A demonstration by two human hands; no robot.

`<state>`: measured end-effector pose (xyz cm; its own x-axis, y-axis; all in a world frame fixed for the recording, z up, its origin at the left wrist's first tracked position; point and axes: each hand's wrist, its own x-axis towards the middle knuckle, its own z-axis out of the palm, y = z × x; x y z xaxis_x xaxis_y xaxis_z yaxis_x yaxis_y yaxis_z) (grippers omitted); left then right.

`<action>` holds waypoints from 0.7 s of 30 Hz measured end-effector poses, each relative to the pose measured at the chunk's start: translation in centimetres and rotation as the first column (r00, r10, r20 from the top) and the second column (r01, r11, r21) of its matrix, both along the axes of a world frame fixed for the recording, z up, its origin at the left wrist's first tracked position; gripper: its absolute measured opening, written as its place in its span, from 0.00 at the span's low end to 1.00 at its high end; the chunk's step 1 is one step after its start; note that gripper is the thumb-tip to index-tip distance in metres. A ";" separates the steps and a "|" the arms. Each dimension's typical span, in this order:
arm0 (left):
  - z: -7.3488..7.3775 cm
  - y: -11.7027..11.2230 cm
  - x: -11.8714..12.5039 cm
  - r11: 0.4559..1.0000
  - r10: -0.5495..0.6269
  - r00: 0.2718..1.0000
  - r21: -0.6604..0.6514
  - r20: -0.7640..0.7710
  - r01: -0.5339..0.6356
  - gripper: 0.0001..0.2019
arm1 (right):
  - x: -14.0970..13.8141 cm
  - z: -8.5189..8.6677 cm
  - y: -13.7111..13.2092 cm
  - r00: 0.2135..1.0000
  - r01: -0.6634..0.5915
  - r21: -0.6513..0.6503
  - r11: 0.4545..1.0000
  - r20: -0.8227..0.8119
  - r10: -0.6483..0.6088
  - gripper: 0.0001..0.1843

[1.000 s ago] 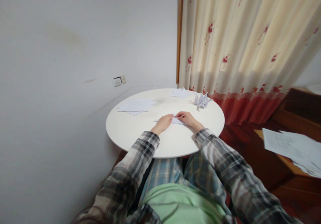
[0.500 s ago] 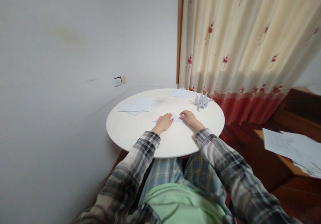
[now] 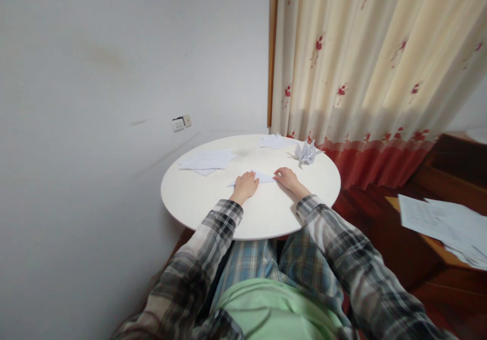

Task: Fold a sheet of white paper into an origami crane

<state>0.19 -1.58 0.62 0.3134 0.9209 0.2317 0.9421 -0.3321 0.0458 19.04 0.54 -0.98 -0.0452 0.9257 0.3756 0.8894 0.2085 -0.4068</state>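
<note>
A folded sheet of white paper [image 3: 265, 177], roughly triangular, lies on the round white table [image 3: 194, 203] in front of me. My left hand [image 3: 245, 184] rests flat over its left part, fingers stretched out and pressing it down; a pointed corner sticks out to the left of the hand. At the paper's right tip, my right hand [image 3: 287, 176] pinches the corner between thumb and fingers. Part of the paper is covered by my left hand.
A stack of white paper [image 3: 208, 160] lies at the table's left. Folded paper pieces [image 3: 272, 141] sit at the back, crumpled-looking folded paper [image 3: 306, 153] at the back right. Loose sheets [image 3: 441, 223] lie on wooden furniture to the right. A wall stands close at left.
My left hand has slid slightly left over the paper, baring more of its middle. The paper has shifted slightly left, while my right hand stays almost in place at the tip.
</note>
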 end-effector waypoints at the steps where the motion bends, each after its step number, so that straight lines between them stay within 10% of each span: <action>1: 0.1 -0.1 0.0 1.000 0.004 1.000 0.006 0.001 -0.004 0.21 | 0.0 0.1 0.0 1.000 0.004 -0.015 1.000 0.008 -0.004 0.12; 14: -0.6 0.9 -0.4 0.993 -0.078 0.995 0.089 0.065 0.072 0.17 | -0.1 0.7 -1.3 0.996 0.061 -0.014 0.998 0.071 -0.060 0.18; 21: -1.0 1.4 -0.4 0.938 -0.339 0.859 0.069 0.383 0.340 0.14 | -0.3 0.8 -1.5 0.997 0.043 -0.017 0.999 0.059 -0.042 0.24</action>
